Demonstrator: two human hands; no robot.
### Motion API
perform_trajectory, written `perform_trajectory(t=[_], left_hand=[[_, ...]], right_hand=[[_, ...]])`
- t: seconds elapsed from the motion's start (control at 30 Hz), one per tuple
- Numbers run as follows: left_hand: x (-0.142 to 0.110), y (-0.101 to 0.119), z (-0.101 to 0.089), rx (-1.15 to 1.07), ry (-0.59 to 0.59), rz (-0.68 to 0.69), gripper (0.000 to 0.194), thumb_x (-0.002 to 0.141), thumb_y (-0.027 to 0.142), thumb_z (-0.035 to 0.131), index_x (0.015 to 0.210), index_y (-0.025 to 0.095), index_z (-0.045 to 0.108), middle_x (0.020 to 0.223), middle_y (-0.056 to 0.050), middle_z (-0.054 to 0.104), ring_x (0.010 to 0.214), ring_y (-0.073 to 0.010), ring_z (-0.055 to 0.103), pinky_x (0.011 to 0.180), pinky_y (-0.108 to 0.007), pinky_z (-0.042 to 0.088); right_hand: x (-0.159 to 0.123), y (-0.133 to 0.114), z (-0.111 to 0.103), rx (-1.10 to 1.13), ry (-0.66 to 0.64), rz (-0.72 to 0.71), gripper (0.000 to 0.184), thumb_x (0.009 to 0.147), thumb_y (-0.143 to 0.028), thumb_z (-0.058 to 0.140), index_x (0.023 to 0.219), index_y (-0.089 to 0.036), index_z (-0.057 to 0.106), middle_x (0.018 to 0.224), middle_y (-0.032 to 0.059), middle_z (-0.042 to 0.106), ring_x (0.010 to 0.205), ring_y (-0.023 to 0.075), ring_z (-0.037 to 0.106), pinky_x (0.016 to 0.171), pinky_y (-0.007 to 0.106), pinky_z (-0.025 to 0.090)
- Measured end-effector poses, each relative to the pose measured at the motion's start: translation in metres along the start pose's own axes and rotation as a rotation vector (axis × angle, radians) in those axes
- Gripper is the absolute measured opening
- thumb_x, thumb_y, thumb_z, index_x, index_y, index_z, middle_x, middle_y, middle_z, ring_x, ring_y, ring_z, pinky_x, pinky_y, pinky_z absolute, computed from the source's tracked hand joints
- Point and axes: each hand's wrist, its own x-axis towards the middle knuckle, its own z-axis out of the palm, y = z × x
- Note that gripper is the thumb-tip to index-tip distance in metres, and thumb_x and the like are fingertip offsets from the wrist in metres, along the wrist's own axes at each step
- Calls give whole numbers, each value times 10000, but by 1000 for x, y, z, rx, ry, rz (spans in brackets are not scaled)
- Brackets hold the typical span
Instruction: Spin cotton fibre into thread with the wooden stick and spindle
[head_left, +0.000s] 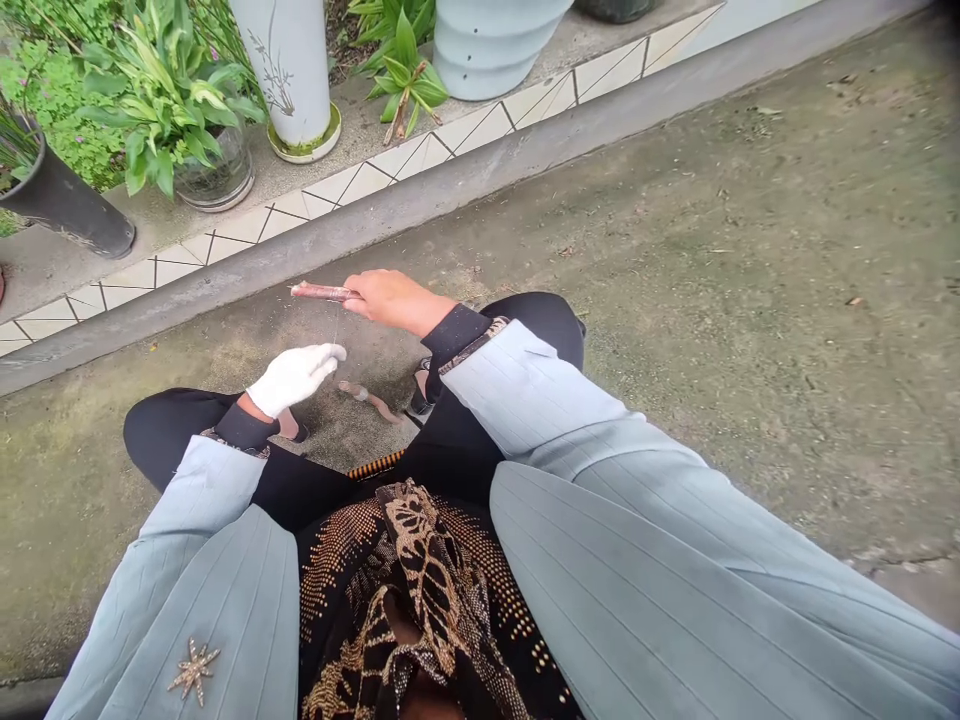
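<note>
My right hand (pixel 391 300) is bare and wrapped round a short reddish-brown stick (pixel 324 292). The stick's pale, rough end points left, over the concrete. A thin, light thread (pixel 335 325) hangs from the stick down to my left hand (pixel 296 378), which wears a white glove. The gloved fingers are pressed together at the thread's lower end. Below, on the ground between my feet, lies a curved, light brown wooden piece (pixel 373 400) with a pale band on it. Its far end reaches a dark, flat part beside my shoe, and I cannot make out its kind.
My bent knees (pixel 536 325) flank both hands. Ahead runs a low raised bed edge with a tiled border (pixel 367 180). On it stand a glass pot with a leafy plant (pixel 214 165), a tall white planter (pixel 292 75) and a black pot (pixel 71 200).
</note>
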Motion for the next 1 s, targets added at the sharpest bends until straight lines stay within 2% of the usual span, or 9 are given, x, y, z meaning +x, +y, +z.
perform_trajectory(t=[0.17,0.23,0.3,0.37,0.5,0.57,0.7,0.87,1.0], left_hand=[[0,10,-32,-53,-32,30,480,1039,526,432,1028,182,766,984,-71,807,885,-217,732,908,-339,569],[3,7,-48,-39,-39,37,455,991,549,498,961,182,766,935,-67,804,844,-221,718,867,-341,565],[8,3,-60,-62,-9,25,404,949,530,555,924,183,760,922,-62,803,855,-225,715,866,-340,565],[14,-2,-61,-138,83,-8,370,925,513,585,903,181,747,922,-64,797,866,-222,705,855,-334,567],[25,-11,-36,-394,267,-105,479,912,652,607,843,185,691,716,-39,665,655,-161,575,619,-272,491],[27,-11,-18,-575,212,-113,564,942,725,572,929,178,708,678,-11,587,604,-132,515,573,-243,445],[24,-5,6,-686,-34,-71,668,909,818,586,975,163,700,652,8,553,567,-117,464,542,-237,385],[20,7,2,-454,-174,12,575,1019,686,477,1022,167,726,669,8,589,592,-138,491,609,-271,425],[20,10,-12,-141,-136,96,435,1025,522,462,914,196,727,848,-48,745,735,-179,610,761,-309,492]], right_hand=[[1,-17,1,-204,-403,-73,337,1083,-251,574,1257,-63,793,1231,221,781,1046,295,721,757,354,397],[-2,-24,1,-159,-594,-195,257,1044,-227,622,1118,-92,827,1066,153,800,885,230,685,712,344,360],[-7,-26,0,8,-681,-343,189,1017,-224,653,1058,-142,818,899,60,763,769,169,612,696,322,339],[-12,-25,-5,222,-613,-462,163,1018,-241,644,1040,-166,786,833,9,711,726,139,556,692,301,333],[-16,-16,-23,413,-166,-404,196,1052,-249,583,987,-133,727,857,29,683,739,134,507,711,296,326],[-14,-10,-30,395,8,-265,202,1060,-244,580,1013,-116,729,891,57,697,771,148,522,734,299,332],[-6,-2,-25,261,148,-51,263,1091,-267,556,1164,-97,742,1042,137,754,897,213,623,806,316,389],[2,3,-8,22,138,66,411,1119,-326,505,1358,-70,720,1236,243,769,1125,327,715,887,369,466],[0,-3,-2,-187,-188,50,399,1074,-240,564,1352,-35,762,1294,279,761,1166,339,736,848,368,473]])
